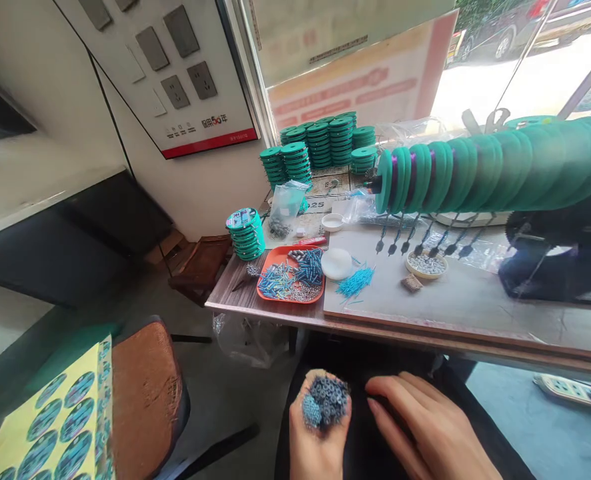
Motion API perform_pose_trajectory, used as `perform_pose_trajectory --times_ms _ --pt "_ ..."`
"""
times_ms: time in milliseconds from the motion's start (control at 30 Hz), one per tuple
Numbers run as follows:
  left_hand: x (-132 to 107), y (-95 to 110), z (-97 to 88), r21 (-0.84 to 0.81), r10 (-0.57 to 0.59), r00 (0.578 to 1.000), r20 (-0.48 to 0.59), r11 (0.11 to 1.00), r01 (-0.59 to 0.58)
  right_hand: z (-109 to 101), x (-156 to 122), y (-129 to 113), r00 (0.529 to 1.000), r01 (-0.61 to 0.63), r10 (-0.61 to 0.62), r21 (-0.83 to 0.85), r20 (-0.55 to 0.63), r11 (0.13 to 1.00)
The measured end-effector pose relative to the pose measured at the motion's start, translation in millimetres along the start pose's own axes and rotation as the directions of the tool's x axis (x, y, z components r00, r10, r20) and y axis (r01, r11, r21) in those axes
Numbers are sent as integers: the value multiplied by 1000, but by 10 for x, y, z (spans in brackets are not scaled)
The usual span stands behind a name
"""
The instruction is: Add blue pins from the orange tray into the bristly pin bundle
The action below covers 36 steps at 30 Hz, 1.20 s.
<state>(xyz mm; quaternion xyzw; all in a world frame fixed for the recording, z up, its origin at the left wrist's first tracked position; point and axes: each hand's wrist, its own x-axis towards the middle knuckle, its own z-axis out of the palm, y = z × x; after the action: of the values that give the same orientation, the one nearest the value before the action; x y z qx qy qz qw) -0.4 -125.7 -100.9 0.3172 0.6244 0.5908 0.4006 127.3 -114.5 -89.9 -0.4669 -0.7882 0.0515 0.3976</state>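
Above my lap, my left hand (319, 433) is wrapped round a tight bundle of small dark grey-blue pieces (331, 399), with a cluster of light blue ones (311, 411) at its left side. The pieces show end-on, and their exact kind is not clear. Just to the right, my right hand (418, 417) is open, fingers stretched and apart from the bundle. Beyond the hands, an orange tray (290, 299) on the table holds blue rod-like pieces and small metal bits. Thin light blue sticks (355, 283) lie beside the tray.
A row of green spools (440, 175) hangs over the table (475, 293), with threads and dark tags dangling. Spool stacks (319, 143) stand by the window. A dish of silvery bits (426, 264) and a white lid (336, 264) lie nearby. A brown stool (145, 393) carries sticker sheets (50, 413).
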Motion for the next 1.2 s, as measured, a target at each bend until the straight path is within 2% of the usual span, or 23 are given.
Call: perform_pose_trajectory --times_ms 100,233,400,600,733,967,1067,1200 --pt "-24 -83 -39 44 -80 995 -63 996 83 -20 48 -26 1000 16 -17 -17 -22 1000" --pt "-31 -128 -87 139 -146 989 -38 979 150 -32 54 -42 999 5 -6 -18 -37 1000" --pt "-10 -170 -117 160 -103 994 42 983 95 -28 54 -46 999 6 -5 16 -48 1000" --pt "-23 -70 -57 4 -224 974 17 975 224 -38 69 -36 999 -28 31 99 -26 995" --pt "-48 -67 -52 -20 -253 967 15 967 253 -24 57 -27 998 -69 69 154 6 986" --pt "-43 -8 -21 -74 -355 931 88 929 361 23 -37 42 981 -141 103 237 165 961" --pt "-31 31 0 -43 -340 936 90 938 345 23 -52 41 982 -136 102 221 159 966" --pt "-24 21 3 -2 -268 963 18 963 268 4 -24 11 993 -87 71 181 94 980"
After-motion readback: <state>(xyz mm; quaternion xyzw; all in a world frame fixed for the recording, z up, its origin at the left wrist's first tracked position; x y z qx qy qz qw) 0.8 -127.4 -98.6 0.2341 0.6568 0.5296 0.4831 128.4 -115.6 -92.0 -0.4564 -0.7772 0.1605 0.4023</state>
